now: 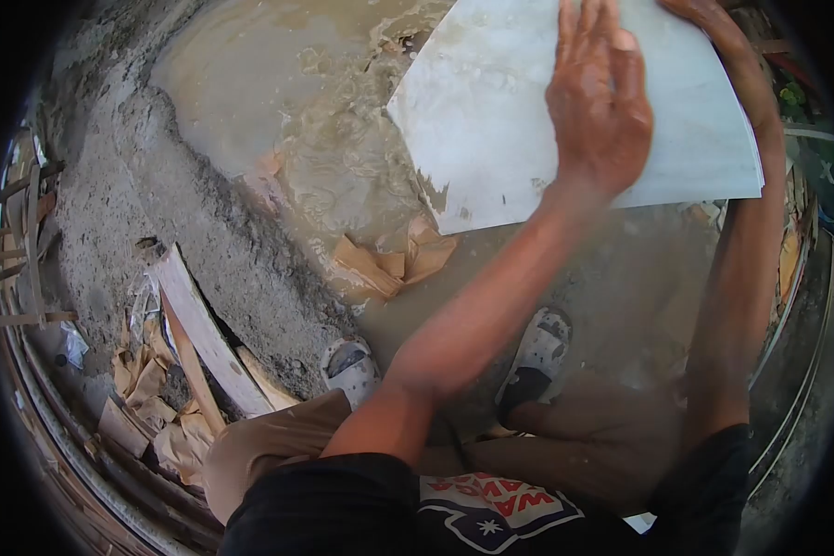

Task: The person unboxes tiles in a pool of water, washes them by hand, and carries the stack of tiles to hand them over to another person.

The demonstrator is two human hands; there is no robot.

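A stiff white sheet point(491, 111), wet and stained with mud along its lower left side, is raised at a tilt over muddy water. My left hand point(600, 116) lies on its face with the fingers stretched out toward the top of the view, slightly blurred. Along the sheet's right side runs my right forearm, partly covered by the sheet's lower right corner. My right hand point(690, 7) grips the upper right edge, and most of its fingers are cut off by the frame.
Muddy water point(241, 65) spreads below the sheet, beside a grey sand bank point(130, 185). Torn brown paper point(394, 264) lies at the water's edge. My shoes point(350, 366) stand near it. A wooden plank point(208, 324) and crumpled paper point(185, 445) lie at left.
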